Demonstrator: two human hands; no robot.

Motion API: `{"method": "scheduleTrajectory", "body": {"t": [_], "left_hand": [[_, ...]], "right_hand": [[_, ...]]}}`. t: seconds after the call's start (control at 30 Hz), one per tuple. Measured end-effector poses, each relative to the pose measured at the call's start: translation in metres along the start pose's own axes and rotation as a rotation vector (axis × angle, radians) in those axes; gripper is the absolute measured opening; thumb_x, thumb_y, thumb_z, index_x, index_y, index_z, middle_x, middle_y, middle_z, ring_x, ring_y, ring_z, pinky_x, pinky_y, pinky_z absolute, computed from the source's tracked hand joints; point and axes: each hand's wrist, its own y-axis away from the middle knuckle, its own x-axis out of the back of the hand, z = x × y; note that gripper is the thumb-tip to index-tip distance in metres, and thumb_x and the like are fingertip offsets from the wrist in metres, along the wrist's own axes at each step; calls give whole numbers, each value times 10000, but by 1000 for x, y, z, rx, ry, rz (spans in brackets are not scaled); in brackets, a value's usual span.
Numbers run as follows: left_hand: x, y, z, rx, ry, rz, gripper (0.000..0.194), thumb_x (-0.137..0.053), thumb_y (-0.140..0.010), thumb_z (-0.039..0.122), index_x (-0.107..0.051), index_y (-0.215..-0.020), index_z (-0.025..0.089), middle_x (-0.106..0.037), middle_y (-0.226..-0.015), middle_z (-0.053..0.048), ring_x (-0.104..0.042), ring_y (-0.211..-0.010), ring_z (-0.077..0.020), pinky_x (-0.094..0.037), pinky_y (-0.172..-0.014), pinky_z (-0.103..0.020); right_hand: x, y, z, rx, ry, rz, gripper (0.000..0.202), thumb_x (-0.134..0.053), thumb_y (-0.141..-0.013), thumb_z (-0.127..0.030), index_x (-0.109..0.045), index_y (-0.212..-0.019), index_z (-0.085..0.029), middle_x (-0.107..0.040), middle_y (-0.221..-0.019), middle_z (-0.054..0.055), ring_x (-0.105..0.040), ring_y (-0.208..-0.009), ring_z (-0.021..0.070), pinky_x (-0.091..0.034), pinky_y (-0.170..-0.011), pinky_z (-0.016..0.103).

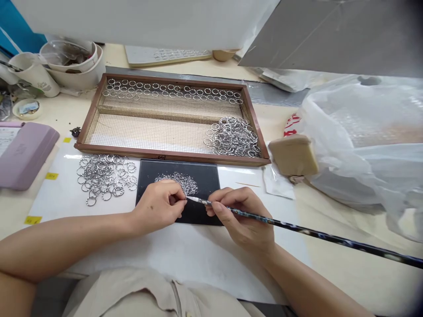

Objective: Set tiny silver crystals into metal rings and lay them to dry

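Note:
My right hand (pixel 244 215) grips a long, dark, patterned stick with a pale tip (pixel 251 215), its far end running off to the right. That tip meets the closed thumb and forefinger of my left hand (pixel 161 200); whatever they pinch is too small or hidden to make out. Beneath both hands is a black mat (pixel 211 176), with a heap of tiny glittering stones (pixel 185 181) on it. A loose pile of silver rings (pixel 102 176) lies left of the mat, near my left wrist.
Behind the mat stands a wood-framed mesh tray (pixel 175 155), with rings in rows at the back and a ring heap (pixel 234 136) at right. A tan block (pixel 294 154) and plastic bag (pixel 357 163) stand right. At left are a purple case (pixel 29 154) and tubs (pixel 76 77).

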Motion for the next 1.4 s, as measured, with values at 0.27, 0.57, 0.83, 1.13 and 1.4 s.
{"method": "scheduleTrajectory", "body": {"t": [0.27, 0.57, 0.83, 1.13, 1.4], "left_hand": [[1, 0, 0, -11, -30, -4, 120, -570, -729, 77, -577, -632, 148, -555, -593, 17, -532, -570, -78, -403, -497, -170], [3, 0, 1, 22, 8, -30, 126, -560, -739, 75, -559, -633, 142, -542, -622, 26, -575, -571, -68, -436, -510, -161], [3, 0, 2, 19, -5, -30, 131, -564, -737, 69, -562, -628, 142, -547, -600, 28, -571, -572, -70, -434, -514, -164], [2, -1, 3, 13, -11, -15, 125, -566, -734, 69, -569, -633, 143, -552, -608, 24, -559, -576, -72, -424, -514, -169], [2, 0, 3, -6, -32, -9, 135, -577, -730, 63, -583, -626, 148, -557, -579, 22, -531, -585, -73, -402, -509, -160]], "right_hand": [[4, 0, 1, -12, 21, 53, 162, -538, -814, -87, -458, -761, -218, -588, -675, -6, -571, -557, 125, -445, -472, 267], [15, -1, 11, -274, 267, 158, 187, -553, -811, -207, -442, -660, -210, -532, -617, -17, -524, -567, 131, -436, -545, 294], [12, -2, 12, -283, 303, 147, 180, -554, -816, -239, -454, -671, -208, -554, -634, -9, -535, -566, 130, -443, -548, 295], [11, -2, 7, -211, 184, 144, 170, -549, -824, -178, -447, -693, -211, -555, -626, -17, -554, -563, 128, -449, -519, 281], [4, 2, -2, -27, -24, 26, 153, -523, -828, -85, -461, -773, -214, -575, -687, -3, -562, -571, 120, -447, -470, 260]]}}
